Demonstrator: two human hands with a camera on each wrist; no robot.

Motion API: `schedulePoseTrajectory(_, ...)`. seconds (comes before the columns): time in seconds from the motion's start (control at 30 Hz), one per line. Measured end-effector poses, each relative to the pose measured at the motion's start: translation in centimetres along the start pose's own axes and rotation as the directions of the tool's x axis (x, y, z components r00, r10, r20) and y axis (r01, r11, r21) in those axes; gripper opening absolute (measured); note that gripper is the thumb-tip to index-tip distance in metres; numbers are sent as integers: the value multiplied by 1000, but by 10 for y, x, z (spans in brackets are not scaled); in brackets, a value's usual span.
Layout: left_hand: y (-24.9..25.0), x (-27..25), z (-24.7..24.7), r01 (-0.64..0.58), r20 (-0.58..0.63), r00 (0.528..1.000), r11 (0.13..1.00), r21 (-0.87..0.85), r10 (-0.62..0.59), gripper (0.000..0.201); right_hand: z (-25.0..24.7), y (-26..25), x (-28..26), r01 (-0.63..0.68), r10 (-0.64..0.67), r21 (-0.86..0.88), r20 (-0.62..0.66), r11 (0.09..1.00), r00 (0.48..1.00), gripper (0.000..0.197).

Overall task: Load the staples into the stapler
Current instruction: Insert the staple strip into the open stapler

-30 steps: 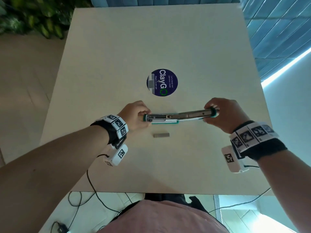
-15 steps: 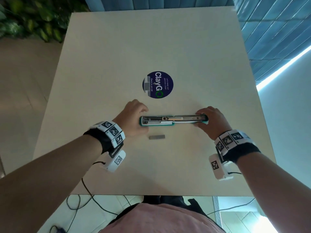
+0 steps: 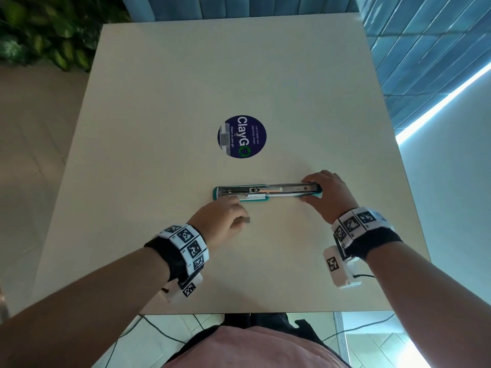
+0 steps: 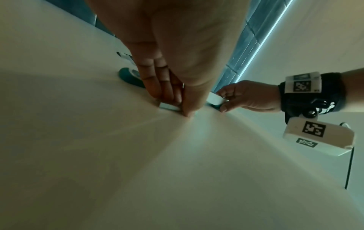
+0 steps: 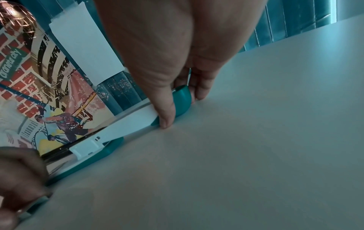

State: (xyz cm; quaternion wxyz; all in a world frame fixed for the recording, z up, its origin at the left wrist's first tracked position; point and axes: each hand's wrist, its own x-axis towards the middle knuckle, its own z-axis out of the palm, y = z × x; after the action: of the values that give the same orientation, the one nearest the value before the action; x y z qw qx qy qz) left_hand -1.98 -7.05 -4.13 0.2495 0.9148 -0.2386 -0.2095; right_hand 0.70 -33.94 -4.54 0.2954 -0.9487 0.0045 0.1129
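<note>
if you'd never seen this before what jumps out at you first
The long teal stapler lies opened flat across the middle of the pale table, its metal channel facing up. The right hand holds its right end, while the left hand pinches a small grey strip of staples just in front of it. Beyond the stapler, a round dark blue sticker stands out on the tabletop.
</note>
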Motion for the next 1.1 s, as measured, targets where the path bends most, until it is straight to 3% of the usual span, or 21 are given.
schedulePoseTrajectory(0.1, -1, 1, -6, -27, -97, 995, 1000, -12, 26, 8, 0, 1, 0, -2, 2, 4, -9, 1000, 1000, 28)
schedulePoseTrajectory(0.23, 3, 18, -33, -72, -292, 954, 997, 6, 71, 8, 1, 2, 1, 3, -3, 5, -3, 1000, 1000, 28)
schedulePoseTrajectory(0.43, 1, 37, -45, -32, -135, 990, 999, 37, 37, 7, 0, 1, 0, -5, 6, 7, -5, 1000, 1000, 28)
schedulePoseTrajectory(1.1, -12, 37, -42, 15, -85, 996, 998, -64, -21, 16, -3, 1, -1, 9, -9, -6, 13, 1000, 1000, 29)
